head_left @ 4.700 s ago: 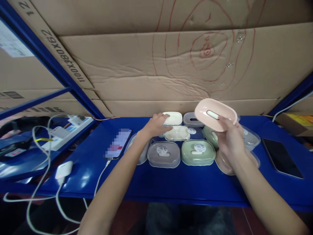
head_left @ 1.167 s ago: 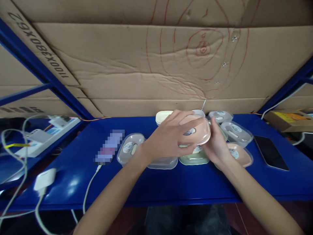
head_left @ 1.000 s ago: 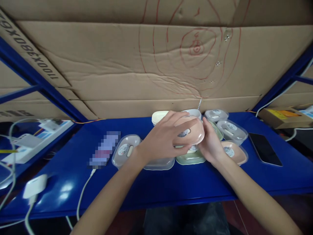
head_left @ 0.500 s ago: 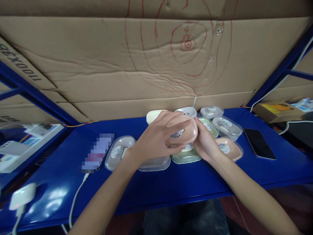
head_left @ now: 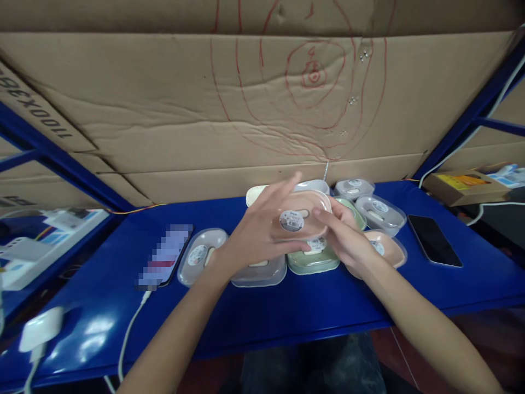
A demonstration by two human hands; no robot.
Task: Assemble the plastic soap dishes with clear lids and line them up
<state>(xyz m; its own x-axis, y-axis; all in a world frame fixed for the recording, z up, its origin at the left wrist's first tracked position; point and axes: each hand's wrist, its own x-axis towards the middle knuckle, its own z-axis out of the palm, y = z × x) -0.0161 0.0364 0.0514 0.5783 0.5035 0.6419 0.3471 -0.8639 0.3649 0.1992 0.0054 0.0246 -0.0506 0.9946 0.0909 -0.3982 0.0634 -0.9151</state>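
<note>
Glossy rounded peach box, round sticker, right hand gripping

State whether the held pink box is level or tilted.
Tilted: between the left hand and right hand, the pink box turns its labelled top toward the camera more squarely than the front green box.

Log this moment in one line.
right hand: holds pink soap box above blue shelf, thumb on top | left hand: open at its other end | label: faces camera

This looks like a storeroom or workshop: blue metal shelving backed with printed carton cardboard.
</note>
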